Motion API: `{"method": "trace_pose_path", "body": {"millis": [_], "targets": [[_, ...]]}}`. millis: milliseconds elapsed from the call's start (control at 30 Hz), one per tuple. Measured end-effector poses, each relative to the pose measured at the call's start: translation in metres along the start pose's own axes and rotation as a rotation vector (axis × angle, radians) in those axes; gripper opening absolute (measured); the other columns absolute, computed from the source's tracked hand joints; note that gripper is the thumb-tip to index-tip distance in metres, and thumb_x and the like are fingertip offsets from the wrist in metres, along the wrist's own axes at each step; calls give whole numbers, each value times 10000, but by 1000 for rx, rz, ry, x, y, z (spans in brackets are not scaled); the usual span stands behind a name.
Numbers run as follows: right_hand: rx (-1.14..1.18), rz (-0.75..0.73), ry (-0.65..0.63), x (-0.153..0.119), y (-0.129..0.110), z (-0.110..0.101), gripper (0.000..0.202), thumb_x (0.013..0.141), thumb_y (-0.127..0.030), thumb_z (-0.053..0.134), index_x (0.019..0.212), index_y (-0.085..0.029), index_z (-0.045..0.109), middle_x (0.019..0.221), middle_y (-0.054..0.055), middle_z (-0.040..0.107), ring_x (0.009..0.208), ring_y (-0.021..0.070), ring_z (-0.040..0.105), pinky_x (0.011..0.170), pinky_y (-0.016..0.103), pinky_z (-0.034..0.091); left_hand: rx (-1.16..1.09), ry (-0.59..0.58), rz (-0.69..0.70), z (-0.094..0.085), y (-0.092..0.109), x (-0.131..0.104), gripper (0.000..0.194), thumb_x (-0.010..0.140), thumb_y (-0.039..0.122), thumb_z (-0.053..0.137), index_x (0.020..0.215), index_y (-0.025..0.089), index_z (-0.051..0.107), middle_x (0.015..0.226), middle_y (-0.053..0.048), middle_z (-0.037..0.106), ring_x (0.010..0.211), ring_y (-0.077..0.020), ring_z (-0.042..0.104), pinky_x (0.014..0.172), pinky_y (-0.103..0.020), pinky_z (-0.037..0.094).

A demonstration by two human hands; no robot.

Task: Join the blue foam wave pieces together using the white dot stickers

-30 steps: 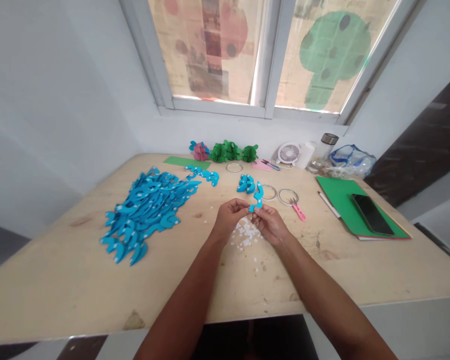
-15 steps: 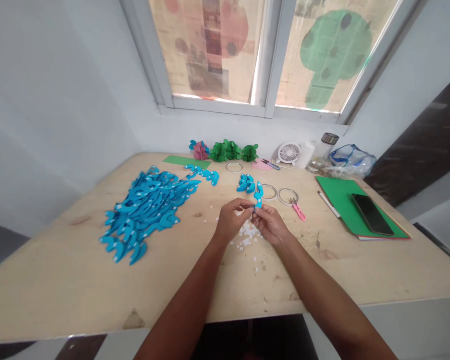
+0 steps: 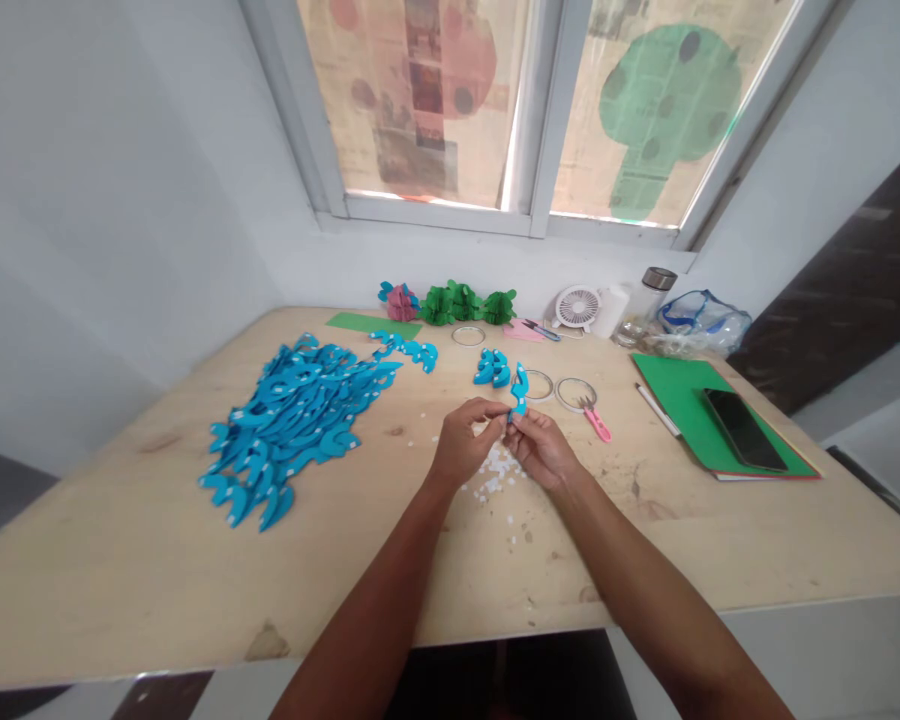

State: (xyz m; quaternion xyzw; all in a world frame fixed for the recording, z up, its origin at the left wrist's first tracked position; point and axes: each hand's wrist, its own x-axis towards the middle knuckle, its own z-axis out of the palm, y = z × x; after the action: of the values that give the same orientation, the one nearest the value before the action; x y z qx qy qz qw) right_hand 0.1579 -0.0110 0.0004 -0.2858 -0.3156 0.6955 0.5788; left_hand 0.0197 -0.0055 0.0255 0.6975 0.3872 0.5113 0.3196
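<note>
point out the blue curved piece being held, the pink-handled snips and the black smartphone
blue curved piece [image 3: 521, 387]: head view, near its middle
pink-handled snips [image 3: 598, 422]: head view, on the handle
black smartphone [image 3: 745, 430]: head view, middle of the screen

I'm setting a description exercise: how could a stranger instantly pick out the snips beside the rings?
On the wooden table, find the right hand. Beyond it lie two thin rings close together; at the right one's near edge are the snips, prongs pointing forward. Being pink-handled sets them apart from the pale rings.
</note>
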Motion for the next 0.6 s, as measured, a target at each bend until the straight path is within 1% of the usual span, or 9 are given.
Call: {"method": "trace_pose_path", "body": {"millis": [200,367,600], "targets": [[-51,-2,41,-1,0,1,149,630,-245,762,658,-152,649,557,-9,594,486,69,482,494,192,396,-14,15,-52,-1,0,0,122,717,205,555,770,209,665,800,-27,679,771,-169,606,746,-293,460],[-63,-20,46,0,1,0,154,625,-242,764,680,-145,659,551,-9,597,494,64,481,493,183,386,66,1,-19,-1,-3,0,108,723,196,545,758,204,647,809,-36,667,780,-173,599,757,-301,452],[-67,-19,61,0,3,0,146,622,-231,763,665,-141,656,555,-9,600,490,63,479,488,187,379,112,-20,3,-1,-5,0,102,732,168,519,753,196,615,800,-34,651,792,-173,586,762,-305,444]]}}
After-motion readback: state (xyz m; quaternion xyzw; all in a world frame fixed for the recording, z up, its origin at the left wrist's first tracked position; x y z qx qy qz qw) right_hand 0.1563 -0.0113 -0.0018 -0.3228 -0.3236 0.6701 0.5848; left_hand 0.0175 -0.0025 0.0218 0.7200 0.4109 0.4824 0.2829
